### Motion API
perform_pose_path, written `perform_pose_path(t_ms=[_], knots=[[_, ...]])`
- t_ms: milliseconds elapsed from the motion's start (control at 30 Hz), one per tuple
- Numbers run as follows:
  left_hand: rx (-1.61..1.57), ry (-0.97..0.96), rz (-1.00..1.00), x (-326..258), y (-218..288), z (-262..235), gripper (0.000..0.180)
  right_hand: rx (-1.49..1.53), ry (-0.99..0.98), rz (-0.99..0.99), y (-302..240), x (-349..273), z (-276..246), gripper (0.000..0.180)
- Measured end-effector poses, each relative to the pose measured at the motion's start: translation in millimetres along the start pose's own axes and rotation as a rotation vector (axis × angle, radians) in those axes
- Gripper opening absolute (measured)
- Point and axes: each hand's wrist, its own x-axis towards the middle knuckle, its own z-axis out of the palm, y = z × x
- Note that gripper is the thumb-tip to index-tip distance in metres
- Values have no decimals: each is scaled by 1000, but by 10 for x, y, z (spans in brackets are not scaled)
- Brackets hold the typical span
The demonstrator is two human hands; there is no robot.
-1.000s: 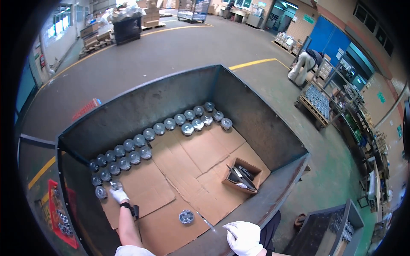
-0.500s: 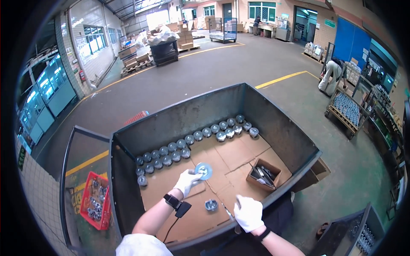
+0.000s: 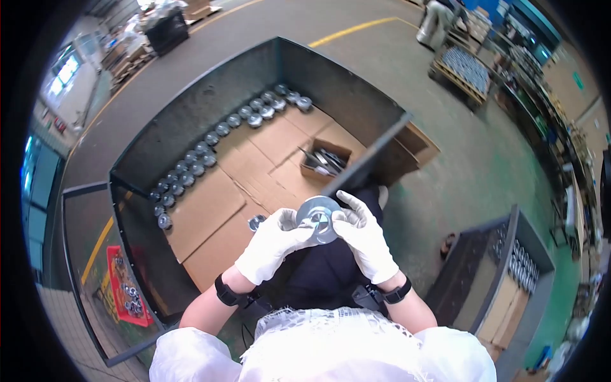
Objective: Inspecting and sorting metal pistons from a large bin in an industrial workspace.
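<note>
Held between both gloved hands is a round metal disc (image 3: 318, 205) with a raised shiny centre. My left hand (image 3: 275, 245) grips its left side, thumb on the face. My right hand (image 3: 368, 242) pinches its right side with the thumb, the index finger raised off it. Beside my left fingers a single round metal part (image 3: 256, 222) sits on the cardboard lining (image 3: 210, 213). Farther off, a line of similar round metal parts (image 3: 222, 129) stands along the back wall of a big steel bin (image 3: 197, 95).
A small cardboard box (image 3: 311, 173) of dark tools stands inside the bin. Left of it is a red basket (image 3: 115, 280) of metal parts. At the right are another steel bin (image 3: 546, 251) and a loaded pallet cart (image 3: 472, 94), with a person (image 3: 436, 25) bending near it.
My view has tilted down. The disc has come nearer my body, and my right hand has moved over to hold it too. The thin tool seen in my right hand no longer shows.
</note>
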Motion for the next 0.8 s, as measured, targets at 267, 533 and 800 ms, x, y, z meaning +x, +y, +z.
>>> perform_pose_path(t_ms=[267, 533, 800], knots=[[202, -82, 17, 320, -582, 420, 78, 50, 316, 31, 35, -337, -528, 48], [68, -247, -190, 429, -594, 467, 68, 44, 424, 18, 95, -424, -639, 27], [-72, -308, -298, 401, -624, 394, 77, 179, 444, 2, 243, -427, -692, 24]])
